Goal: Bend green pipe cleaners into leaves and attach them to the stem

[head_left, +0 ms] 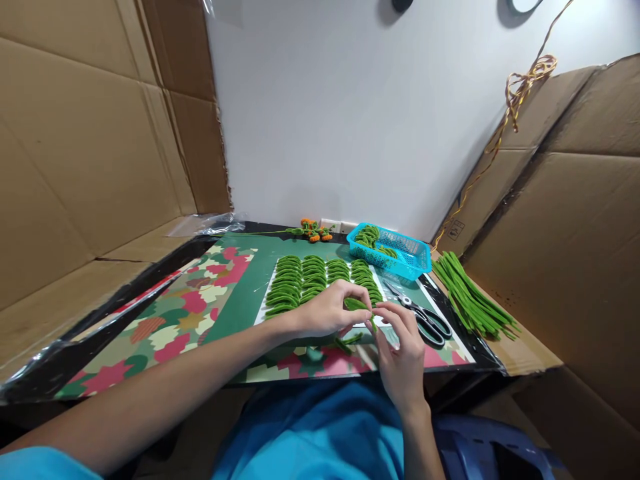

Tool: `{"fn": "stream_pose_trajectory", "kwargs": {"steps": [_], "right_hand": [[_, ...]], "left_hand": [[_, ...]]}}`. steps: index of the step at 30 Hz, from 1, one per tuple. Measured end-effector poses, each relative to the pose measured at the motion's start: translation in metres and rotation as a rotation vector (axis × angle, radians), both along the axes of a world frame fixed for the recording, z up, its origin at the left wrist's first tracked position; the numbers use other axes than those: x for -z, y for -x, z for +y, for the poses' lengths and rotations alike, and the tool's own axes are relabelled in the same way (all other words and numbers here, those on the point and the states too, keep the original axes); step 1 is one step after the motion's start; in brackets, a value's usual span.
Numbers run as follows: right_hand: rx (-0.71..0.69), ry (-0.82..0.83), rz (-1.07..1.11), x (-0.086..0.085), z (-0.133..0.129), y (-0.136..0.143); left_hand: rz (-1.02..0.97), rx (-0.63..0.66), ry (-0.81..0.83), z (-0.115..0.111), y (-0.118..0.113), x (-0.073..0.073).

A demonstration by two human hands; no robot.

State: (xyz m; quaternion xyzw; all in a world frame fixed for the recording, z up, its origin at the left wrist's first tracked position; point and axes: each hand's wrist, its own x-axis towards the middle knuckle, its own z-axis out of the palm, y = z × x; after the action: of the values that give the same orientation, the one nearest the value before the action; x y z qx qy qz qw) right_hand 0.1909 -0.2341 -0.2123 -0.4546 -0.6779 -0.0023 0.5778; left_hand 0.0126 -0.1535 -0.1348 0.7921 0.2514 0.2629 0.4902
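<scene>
Both hands meet in front of a white sheet [260, 315], pinching a green pipe cleaner [355, 305] bent into a leaf-like loop. My left hand [333, 308] grips its left part between thumb and fingers. At its lower right end, my right hand [400, 333] has thumb and fingertips closed on it. Rows of curved green pipe-cleaner pieces [284, 288] lie on the sheet, partly hidden behind my left hand. Below the hands, a few short green pieces [344, 345] rest on the table. Black-handled scissors [433, 327] lie just right of my right hand, blades pointing away.
A blue basket [417, 260] holding more green pieces stands at the back right. Beside it lies a bundle of straight green pipe cleaners [473, 297]. Orange flowers on green stems [315, 231] lie at the back. Cardboard walls [90, 133] flank the patterned table [185, 310].
</scene>
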Motion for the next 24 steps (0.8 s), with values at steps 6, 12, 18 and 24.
{"fn": "stream_pose_trajectory", "kwargs": {"steps": [6, 12, 18, 24], "right_hand": [[0.007, -0.032, -0.254, -0.004, 0.001, -0.012], [-0.114, -0.080, -0.372, -0.013, 0.003, -0.025], [-0.163, -0.091, -0.150, -0.011, 0.001, -0.015], [-0.163, 0.041, 0.120, -0.007, -0.005, -0.004]], "left_hand": [[0.042, -0.011, 0.098, -0.001, -0.005, 0.001], [-0.027, 0.088, 0.364, -0.004, -0.008, 0.000], [-0.176, 0.190, 0.544, -0.007, -0.009, 0.003], [-0.225, 0.155, 0.536, -0.013, -0.013, 0.008]]}}
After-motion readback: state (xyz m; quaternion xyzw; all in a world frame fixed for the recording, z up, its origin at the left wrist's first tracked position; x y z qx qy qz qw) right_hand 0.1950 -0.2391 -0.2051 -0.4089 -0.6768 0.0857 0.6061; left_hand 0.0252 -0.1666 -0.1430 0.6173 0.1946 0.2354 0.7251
